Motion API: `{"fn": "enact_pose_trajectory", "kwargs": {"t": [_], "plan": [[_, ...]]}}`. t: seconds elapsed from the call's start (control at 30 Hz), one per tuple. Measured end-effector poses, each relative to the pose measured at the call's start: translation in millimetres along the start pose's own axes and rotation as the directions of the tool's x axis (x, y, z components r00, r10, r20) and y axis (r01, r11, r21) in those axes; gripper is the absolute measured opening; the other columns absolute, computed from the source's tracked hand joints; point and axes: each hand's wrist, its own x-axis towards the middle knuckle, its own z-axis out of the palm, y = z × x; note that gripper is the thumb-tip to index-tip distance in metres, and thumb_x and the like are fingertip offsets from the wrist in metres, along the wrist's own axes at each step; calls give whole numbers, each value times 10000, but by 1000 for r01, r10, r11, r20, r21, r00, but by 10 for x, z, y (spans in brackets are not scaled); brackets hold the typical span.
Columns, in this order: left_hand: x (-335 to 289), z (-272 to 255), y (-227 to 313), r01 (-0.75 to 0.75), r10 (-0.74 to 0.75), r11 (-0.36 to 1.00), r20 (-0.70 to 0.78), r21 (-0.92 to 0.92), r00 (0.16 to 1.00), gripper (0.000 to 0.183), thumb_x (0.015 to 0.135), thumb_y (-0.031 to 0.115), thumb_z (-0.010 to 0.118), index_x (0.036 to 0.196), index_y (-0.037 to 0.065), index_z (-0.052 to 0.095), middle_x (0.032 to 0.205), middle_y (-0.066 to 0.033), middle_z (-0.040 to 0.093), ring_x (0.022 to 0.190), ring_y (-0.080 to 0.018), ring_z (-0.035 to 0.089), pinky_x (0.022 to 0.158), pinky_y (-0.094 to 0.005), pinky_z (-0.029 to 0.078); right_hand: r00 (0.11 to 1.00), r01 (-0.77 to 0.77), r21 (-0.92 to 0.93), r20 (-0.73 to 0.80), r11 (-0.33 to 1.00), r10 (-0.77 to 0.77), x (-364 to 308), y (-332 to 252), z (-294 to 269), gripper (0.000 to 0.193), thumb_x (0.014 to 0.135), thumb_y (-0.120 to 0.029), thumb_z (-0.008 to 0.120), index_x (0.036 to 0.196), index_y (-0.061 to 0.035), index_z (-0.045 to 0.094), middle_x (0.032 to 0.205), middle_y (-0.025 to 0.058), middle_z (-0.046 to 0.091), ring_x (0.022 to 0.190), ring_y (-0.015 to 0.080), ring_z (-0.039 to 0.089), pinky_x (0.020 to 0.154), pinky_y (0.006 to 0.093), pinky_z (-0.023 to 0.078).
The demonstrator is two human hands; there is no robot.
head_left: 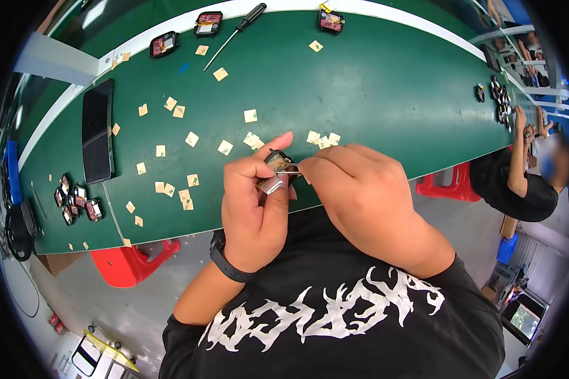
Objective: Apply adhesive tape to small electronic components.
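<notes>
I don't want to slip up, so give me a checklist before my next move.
1. Small black-cased circuit unit in the left hand: ok.
2. Thin silvery metal tool in the right hand: ok.
3. Tool tip touching the unit: cannot tell, too small to see.
4. Black-handled metal screwdriver away from both hands: ok, on the far side of the green table.
5. Cream square pieces gathered together: not ok, scattered.

At frame centre, my left hand (251, 205) holds a small black-cased electronic device (275, 158); my right hand (363, 186), a thin silvery rod (288, 172).
</notes>
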Motion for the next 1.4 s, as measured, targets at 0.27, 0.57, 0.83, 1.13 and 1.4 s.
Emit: {"fn": "enact_pose_trajectory", "kwargs": {"t": [0.27,0.57,0.83,1.13,1.4], "plan": [[-5,13,-55,-88,89,993,-2,79,996,218,1042,-20,473,1157,67,309,1449,-364,465,856,-78,573,785,-255,537,999,-48,99,-15,994,49,-45,-62,-36,186,697,-14,696,864,-37,615,797,79,606,708,284,633,591,388,520],[-16,-1,-46,-31,31,997,8,73,1000,223,1040,-21,473,1153,75,307,1428,-335,502,836,-93,568,761,-253,525,996,-76,87,54,993,71,6,-47,-42,184,711,6,683,879,-29,617,833,105,609,738,309,643,625,405,532],[60,-49,115,184,-185,942,24,-281,982,266,1008,-85,463,1177,55,313,1361,-282,574,872,-108,593,715,-246,514,956,-283,497,78,820,283,22,74,38,105,855,18,726,953,23,687,773,86,648,636,190,620,586,328,511],[28,13,62,203,-203,979,-6,-33,979,339,1001,-60,521,1269,40,338,1078,-116,593,775,-106,557,657,-234,476,923,-383,739,285,554,258,234,181,75,177,885,-70,768,1025,21,708,701,-13,577,643,51,517,560,252,437],[78,85,176,268,-310,940,-200,-212,929,309,1001,-56,538,1292,-5,446,1017,-68,628,758,-72,562,660,-218,474,813,-568,706,404,422,420,254,127,-5,91,899,-51,726,887,12,662,710,-27,587,635,22,478,539,223,394]]}}
